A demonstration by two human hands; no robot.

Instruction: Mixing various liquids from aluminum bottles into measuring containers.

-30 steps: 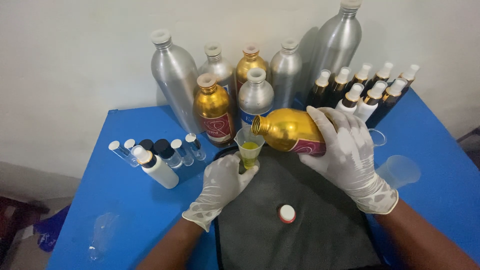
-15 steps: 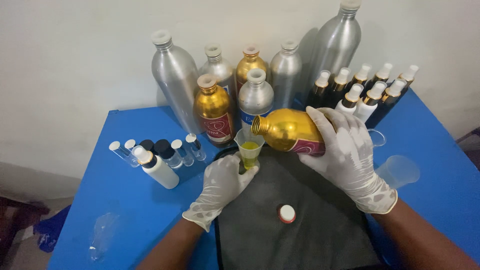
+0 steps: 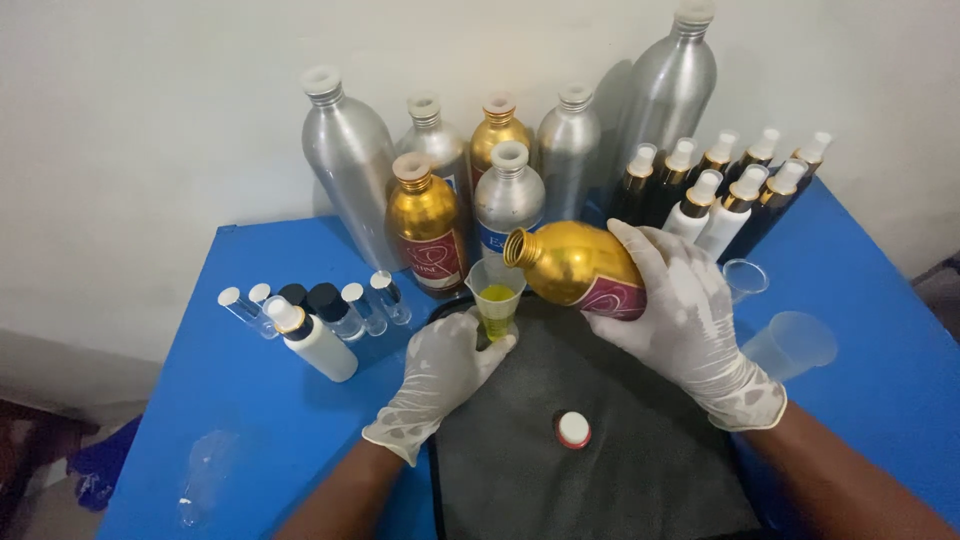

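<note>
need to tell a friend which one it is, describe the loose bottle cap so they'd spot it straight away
Start at the blue table and find the dark grey mat in front of the bottles. The cap lies alone on it, between the two gloved hands: small, round, white-topped with a red rim, on no bottle.

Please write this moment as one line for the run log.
left hand: holds small cup with yellow liquid | right hand: tilts gold bottle at cup | cap: on dark mat

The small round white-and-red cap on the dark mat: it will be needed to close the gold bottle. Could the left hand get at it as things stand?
Probably not at once: the left hand grips the small clear measuring cup of yellow liquid. The small round white-and-red cap lies uncovered on the dark mat, nothing blocking it.
</note>
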